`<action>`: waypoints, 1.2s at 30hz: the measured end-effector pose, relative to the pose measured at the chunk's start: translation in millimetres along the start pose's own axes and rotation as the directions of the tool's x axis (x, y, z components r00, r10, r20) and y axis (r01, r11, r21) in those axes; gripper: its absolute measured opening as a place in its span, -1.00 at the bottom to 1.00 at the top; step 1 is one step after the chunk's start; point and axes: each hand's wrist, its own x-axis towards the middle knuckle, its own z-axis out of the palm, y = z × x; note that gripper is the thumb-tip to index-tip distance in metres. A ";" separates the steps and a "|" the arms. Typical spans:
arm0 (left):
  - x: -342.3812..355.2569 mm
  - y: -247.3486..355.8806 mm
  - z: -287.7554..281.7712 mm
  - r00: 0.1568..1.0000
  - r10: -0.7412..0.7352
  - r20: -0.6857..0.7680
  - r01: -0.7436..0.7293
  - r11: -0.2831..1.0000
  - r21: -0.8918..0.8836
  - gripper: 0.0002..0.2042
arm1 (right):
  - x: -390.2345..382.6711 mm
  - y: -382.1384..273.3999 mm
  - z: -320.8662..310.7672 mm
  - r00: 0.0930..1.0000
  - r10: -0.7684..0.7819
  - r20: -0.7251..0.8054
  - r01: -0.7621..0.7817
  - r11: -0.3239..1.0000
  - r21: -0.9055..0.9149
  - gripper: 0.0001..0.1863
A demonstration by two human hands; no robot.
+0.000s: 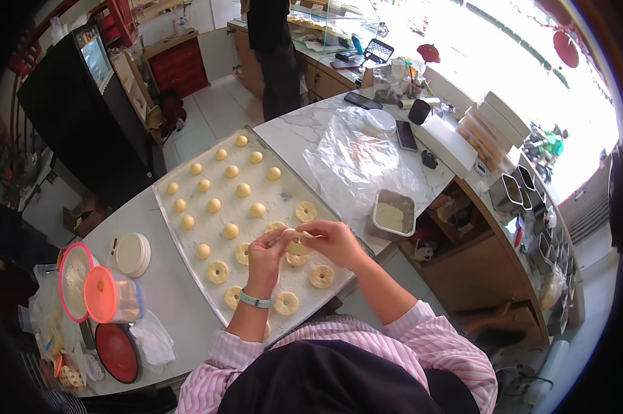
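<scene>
Both hands are raised over a large metal baking tray. Between them is a piece of pale dough, pinched at its upper edge by the fingers of my left hand and my right hand. Whether this piece has a hole is partly hidden by the fingers. On the tray's near part lie flattened dough rings, such as one dough ring by my right wrist and another dough ring left of my left hand. Round dough balls stand in loose rows farther back.
Right of the tray are a square metal tin with pale flour-like powder and a crumpled plastic sheet. At the left stand a kitchen scale, an orange-lidded tub and a red round lid-like disc. A person stands beyond the table.
</scene>
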 end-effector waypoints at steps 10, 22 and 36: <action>-0.3 7.8 -0.2 0.997 -0.076 0.029 0.078 0.995 -0.066 -0.75 | -3.9 2.7 -6.1 0.995 0.103 0.012 -0.103 0.974 0.202 -0.76; 3.4 3.5 -4.8 0.979 -0.161 0.124 0.155 0.986 0.052 -0.79 | -1.8 -3.5 -2.2 0.998 0.007 0.061 -0.015 0.992 0.122 -0.75; -0.2 7.4 2.0 0.973 -0.210 0.096 0.201 0.975 0.089 -0.78 | -2.9 15.8 -8.4 0.987 0.151 0.052 -0.159 0.965 0.210 -0.75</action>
